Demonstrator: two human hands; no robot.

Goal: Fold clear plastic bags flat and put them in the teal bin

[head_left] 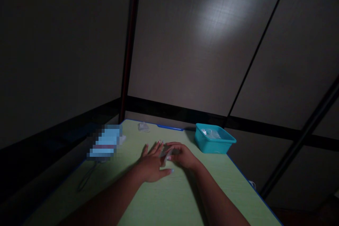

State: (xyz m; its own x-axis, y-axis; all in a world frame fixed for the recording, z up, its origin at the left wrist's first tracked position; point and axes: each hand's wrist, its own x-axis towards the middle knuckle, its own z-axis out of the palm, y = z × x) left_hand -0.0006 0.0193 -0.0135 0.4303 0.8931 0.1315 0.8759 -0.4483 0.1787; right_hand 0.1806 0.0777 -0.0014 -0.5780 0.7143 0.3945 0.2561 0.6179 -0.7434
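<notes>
the right hand's (183, 156) fingers pinch a thin whitish translucent sheet (167, 158) above the pale green tabletop (153, 201), seemingly to control its edge; the left hand (151, 168) spreads open at its nine o'clock, perhaps steadying. a teal rectangular plastic basket (213, 146) at two o'clock and a crumpled translucent wrapper (143, 126) at eleven stand clear.

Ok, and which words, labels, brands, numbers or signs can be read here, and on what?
No readable text anywhere.
Light-blue rectangular pixelated patch: masked, unreadable.
Turquoise rectangular plastic bin: no legible lettering.
Crumpled whitish packet at the far side: too small, dim.
Thin whitish translucent piece at the right hand: too blurred.
</notes>
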